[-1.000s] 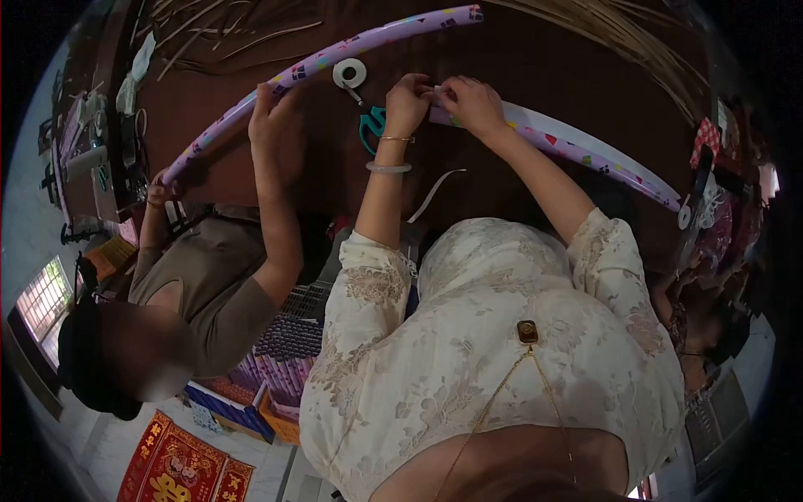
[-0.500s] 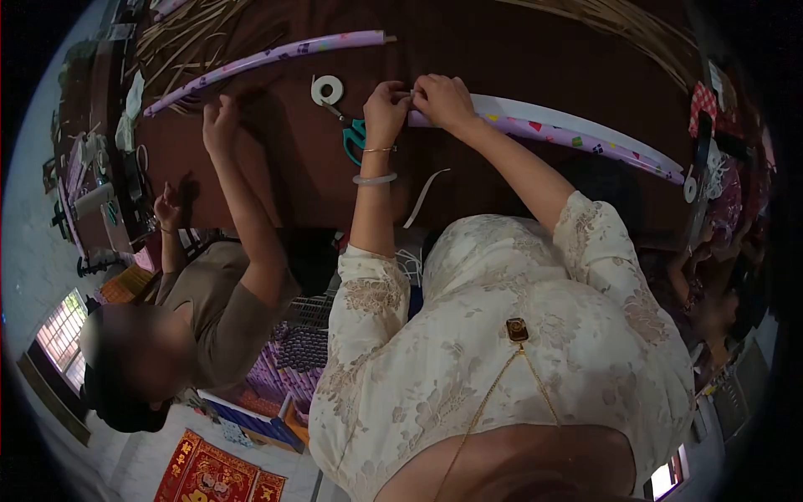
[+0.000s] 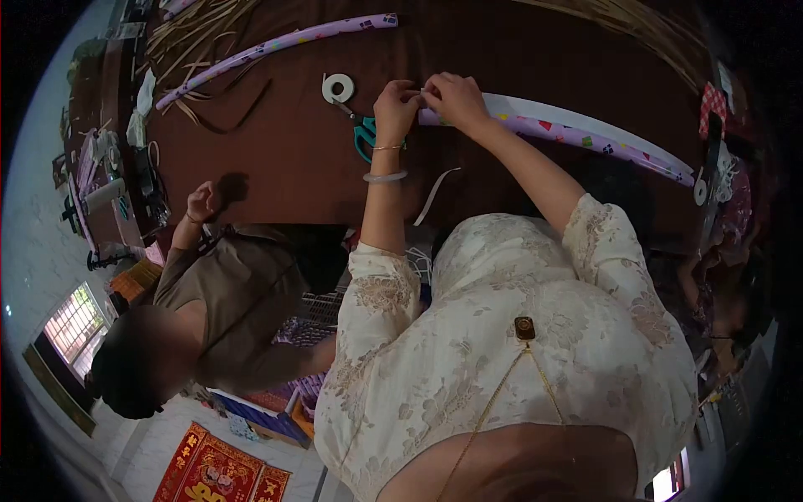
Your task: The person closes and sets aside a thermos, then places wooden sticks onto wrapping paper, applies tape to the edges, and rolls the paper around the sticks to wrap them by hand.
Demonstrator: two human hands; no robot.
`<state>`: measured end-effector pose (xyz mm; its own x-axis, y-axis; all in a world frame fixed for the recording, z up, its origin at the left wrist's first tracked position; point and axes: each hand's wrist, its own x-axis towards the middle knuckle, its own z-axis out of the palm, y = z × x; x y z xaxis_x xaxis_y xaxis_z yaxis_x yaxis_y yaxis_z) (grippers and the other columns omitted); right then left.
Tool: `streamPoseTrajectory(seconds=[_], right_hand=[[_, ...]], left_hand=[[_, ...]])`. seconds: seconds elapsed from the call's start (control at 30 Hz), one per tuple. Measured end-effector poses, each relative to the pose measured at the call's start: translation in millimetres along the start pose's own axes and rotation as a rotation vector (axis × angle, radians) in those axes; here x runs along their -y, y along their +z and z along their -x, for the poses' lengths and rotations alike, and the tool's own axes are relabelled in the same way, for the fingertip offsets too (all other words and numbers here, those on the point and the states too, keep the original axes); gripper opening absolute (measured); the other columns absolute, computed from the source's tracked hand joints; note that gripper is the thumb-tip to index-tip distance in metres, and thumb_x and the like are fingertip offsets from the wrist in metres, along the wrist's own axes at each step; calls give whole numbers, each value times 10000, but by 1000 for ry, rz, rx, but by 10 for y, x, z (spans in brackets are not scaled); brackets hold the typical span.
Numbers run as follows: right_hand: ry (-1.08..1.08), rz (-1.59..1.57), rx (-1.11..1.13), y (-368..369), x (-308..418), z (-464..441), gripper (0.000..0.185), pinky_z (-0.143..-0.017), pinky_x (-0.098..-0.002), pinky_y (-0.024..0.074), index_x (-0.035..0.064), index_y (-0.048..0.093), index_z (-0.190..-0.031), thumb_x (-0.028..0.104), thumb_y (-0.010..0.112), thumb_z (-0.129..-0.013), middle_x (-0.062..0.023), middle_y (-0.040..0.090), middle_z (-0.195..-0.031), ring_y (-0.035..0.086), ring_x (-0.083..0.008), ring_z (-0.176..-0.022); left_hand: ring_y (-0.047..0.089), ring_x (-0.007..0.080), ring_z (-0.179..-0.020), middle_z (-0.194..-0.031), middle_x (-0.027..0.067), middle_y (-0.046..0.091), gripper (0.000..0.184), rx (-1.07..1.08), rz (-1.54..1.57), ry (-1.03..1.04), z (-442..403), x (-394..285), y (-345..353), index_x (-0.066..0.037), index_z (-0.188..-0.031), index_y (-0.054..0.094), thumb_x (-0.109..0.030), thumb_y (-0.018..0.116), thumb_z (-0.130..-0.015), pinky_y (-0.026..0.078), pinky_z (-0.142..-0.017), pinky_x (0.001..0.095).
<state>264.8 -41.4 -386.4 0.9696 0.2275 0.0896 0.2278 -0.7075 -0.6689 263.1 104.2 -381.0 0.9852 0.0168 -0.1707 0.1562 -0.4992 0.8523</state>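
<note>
A long sheet of purple patterned paper [image 3: 585, 140], partly rolled with its white inner side [image 3: 535, 109] showing, stretches rightward from my hands. My right hand [image 3: 458, 102] pinches at the paper's left end. Facing it, nearly touching, my left hand [image 3: 395, 110] has its fingers drawn together at the same end; what they hold is too small to make out. Beside my left wrist lie teal-handled scissors [image 3: 360, 138], with a white tape roll [image 3: 338, 77] by their blades. A loose white strip [image 3: 435, 197] rests nearer the table edge.
On the brown tablecloth [image 3: 276, 159], a finished-looking purple patterned tube [image 3: 280, 48] lies at upper left among brown strips [image 3: 196, 42]. A co-worker's hand [image 3: 202, 202] is over the left front edge. Another white roll [image 3: 700, 193] sits far right.
The co-worker's reaching arm has pulled back from the table, and the tube at upper left has shifted slightly. My hands remain together at the paper's end.
</note>
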Motion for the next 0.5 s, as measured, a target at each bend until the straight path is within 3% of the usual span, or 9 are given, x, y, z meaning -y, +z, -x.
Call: streamPoseTrajectory(seconds=[0.23, 0.5], right_hand=[[-33, 162, -95, 49, 82, -11, 77, -704, -374, 360, 116, 588, -748, 192, 580, -734, -31, 595, -756, 581, -215, -758], [-34, 214, -180, -36, 128, 60, 79, -714, -374, 347, 122, 565, -722, 194, 596, -723, 0, 558, -773, 557, -195, -780]], left_hand=[[639, 156, -789, -860, 111, 667, 285, 26, -1, 4, 11, 13, -37, 30, -993, 565, -91, 645, -748, 497, -682, 267], [652, 209, -751, -814, 103, 673, 269, -18, 42, -13, 10, 2, -27, 9, -952, 572, -87, 647, -712, 504, -680, 298]])
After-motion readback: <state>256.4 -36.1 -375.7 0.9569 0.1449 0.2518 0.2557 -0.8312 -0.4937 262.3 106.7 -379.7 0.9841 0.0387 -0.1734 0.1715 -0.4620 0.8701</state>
